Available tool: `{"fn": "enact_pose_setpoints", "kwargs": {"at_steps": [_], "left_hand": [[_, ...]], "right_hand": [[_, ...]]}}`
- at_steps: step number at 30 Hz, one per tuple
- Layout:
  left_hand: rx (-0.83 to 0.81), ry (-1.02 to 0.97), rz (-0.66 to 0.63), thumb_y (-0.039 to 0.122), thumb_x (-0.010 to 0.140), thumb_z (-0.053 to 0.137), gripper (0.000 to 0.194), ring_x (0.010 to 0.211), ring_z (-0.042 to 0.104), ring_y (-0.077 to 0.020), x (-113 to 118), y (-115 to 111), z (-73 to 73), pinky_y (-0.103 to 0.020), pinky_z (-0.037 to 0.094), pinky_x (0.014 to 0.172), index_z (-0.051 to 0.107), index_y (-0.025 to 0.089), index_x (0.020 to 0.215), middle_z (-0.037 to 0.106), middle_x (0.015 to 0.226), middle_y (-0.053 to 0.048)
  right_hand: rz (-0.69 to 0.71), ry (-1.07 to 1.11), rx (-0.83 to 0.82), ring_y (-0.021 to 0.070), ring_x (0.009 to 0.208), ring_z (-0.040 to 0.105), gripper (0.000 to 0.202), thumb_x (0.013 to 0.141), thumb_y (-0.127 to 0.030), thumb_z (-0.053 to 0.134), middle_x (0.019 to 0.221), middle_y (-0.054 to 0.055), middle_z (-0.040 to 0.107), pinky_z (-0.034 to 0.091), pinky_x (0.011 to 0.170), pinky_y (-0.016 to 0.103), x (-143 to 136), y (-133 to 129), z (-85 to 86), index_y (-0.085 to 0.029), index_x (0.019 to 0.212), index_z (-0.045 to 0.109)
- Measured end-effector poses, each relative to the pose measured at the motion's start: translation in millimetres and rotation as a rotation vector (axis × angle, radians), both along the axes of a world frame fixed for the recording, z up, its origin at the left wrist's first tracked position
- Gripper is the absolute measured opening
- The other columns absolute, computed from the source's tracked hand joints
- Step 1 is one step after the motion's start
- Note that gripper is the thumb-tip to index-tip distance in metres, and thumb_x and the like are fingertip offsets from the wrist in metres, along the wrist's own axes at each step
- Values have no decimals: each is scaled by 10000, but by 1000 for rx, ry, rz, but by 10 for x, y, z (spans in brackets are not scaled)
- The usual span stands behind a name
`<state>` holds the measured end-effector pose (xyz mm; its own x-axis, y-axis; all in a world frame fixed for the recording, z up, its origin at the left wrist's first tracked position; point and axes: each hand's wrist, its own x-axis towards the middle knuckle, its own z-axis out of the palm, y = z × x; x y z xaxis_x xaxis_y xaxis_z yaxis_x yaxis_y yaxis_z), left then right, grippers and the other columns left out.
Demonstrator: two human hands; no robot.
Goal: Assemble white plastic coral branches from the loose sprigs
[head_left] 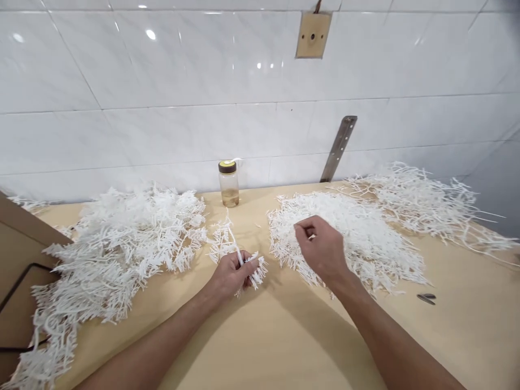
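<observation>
L hand [232, 275] gripping thin white branched sprig [257, 271]; R hand [324, 248] curled, can't tell if holding anything, w/ white spiky heap [365, 238] behind.

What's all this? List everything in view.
Table: 1, tan, below
Tiled wall: 1, white, behind
Wall plate: 1, yellowish, upper wall
Metal strip: 1, grey, against wall
Bottle: 1, clear, near wall
Left strand pile: 1, white, left
Middle pile: 1, white, centre-right
Right pile: 1, white, far right
Small cluster: 1, white, before bottle
Stray strands: several, white, far left
Small tool: 1, dark, right
Panel: 1, brown, left edge
Bars: 2 visible, black, left edge
Sprig: 1, white, centre
Left hand: 1, bare, gripping sprig
Right hand: 1, bare, by middle pile
</observation>
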<state>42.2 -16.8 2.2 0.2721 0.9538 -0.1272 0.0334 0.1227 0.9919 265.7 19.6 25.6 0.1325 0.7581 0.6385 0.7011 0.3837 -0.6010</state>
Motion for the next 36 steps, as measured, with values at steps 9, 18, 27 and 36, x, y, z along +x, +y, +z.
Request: {"fn": "enact_pose_setpoints", "kwargs": {"at_steps": [9,18,27,36], "left_hand": [[-109,-165,50,531,693,797,437,467,494,-85,4,23,-1,-205,377,453,601,144,745,585,568,6],[-117,-215,71,523,694,800,427,453,496,-85,8,30,0,-202,355,448,593,153,737,583,546,20],[-78,-151,74,563,696,779,457,442,477,-85,11,7,25,-202,348,442,569,159,730,572,526,20],[-42,-79,84,595,673,770,479,452,473,-92,46,-16,74,-200,346,438,570,160,704,559,514,15]], "right_hand": [[-227,-60,72,164,631,578,195,849,-262,580,1027,136,663,494,645,353,291,9,172,-168,1010,640],[469,-9,-477,163,656,644,206,886,-347,585,789,29,737,489,589,272,-404,-288,10,-211,911,737],[514,158,-584,110,511,543,199,879,-338,575,756,11,696,427,482,238,-457,-301,-10,-191,819,694],[456,63,-528,140,594,588,168,890,-270,538,703,2,662,429,545,254,-481,-289,-83,-192,786,643]]}}
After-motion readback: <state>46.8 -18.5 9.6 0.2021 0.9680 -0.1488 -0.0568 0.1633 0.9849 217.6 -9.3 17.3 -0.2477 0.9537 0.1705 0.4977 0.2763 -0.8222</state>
